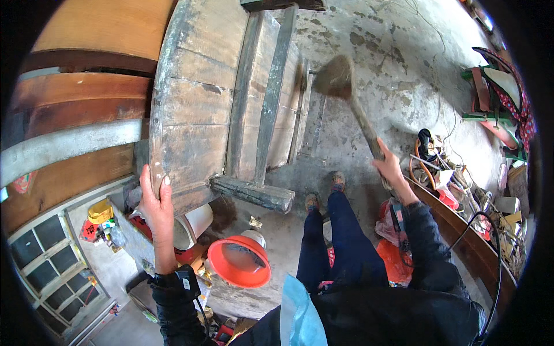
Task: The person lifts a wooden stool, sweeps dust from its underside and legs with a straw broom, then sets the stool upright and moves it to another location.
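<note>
A worn wooden table (194, 104) stands tipped on its edge, its plank underside, battens and legs facing me. My left hand (154, 203) grips the near end of its tabletop, thumb on one side and fingers on the other. In my right hand (391, 166) is a wooden-handled tool (365, 123), held partway along the handle. Its broad, wedge-like head (335, 80) is raised near the table's far legs and is blurred, so its exact kind cannot be told. One thick leg (255, 192) juts out between my hands.
A red plastic basin (239, 261) and a white bucket (199, 222) stand below the table. Along the right wall, a wooden board (458, 220) edges a heap of clutter (454, 181). A red plastic bag (394, 259) lies by my right leg. Wooden panels (86, 99) rise at left.
</note>
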The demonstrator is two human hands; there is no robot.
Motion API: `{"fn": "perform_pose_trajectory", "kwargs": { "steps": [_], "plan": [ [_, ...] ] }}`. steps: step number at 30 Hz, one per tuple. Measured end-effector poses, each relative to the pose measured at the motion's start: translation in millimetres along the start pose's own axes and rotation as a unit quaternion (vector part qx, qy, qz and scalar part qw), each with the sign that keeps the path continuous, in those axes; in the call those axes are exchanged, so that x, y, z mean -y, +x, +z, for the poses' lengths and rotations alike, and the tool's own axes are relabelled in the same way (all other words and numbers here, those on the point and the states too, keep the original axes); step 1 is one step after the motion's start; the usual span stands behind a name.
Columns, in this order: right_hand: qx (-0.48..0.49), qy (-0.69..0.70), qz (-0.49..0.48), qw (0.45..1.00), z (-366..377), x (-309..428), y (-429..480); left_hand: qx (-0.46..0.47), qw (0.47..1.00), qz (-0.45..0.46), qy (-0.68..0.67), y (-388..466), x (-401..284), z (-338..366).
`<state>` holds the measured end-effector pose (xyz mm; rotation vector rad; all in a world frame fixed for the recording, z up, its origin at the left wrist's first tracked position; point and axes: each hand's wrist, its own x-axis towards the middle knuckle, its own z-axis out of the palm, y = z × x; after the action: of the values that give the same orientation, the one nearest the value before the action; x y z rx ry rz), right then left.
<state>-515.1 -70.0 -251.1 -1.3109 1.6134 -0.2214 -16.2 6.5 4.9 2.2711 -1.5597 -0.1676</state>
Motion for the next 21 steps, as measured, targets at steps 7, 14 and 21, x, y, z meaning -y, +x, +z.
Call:
{"fn": "perform_pose_trajectory", "kwargs": {
  "steps": [7,14,21],
  "plan": [
    [-0.011,-0.072,-0.031,0.997,18.2,-8.9,5.3,-0.003,1.0,0.014,0.017,1.8,-4.8,-1.9],
    [0.039,-0.048,-0.015,0.998,18.3,-5.5,-42.4,-0.008,0.999,0.038,0.018,1.6,0.2,-0.9],
    [-0.054,0.331,-0.078,0.939,15.4,67.5,-47.5,-0.015,0.999,0.038,0.036,1.7,1.4,-0.2]
  ]
}}
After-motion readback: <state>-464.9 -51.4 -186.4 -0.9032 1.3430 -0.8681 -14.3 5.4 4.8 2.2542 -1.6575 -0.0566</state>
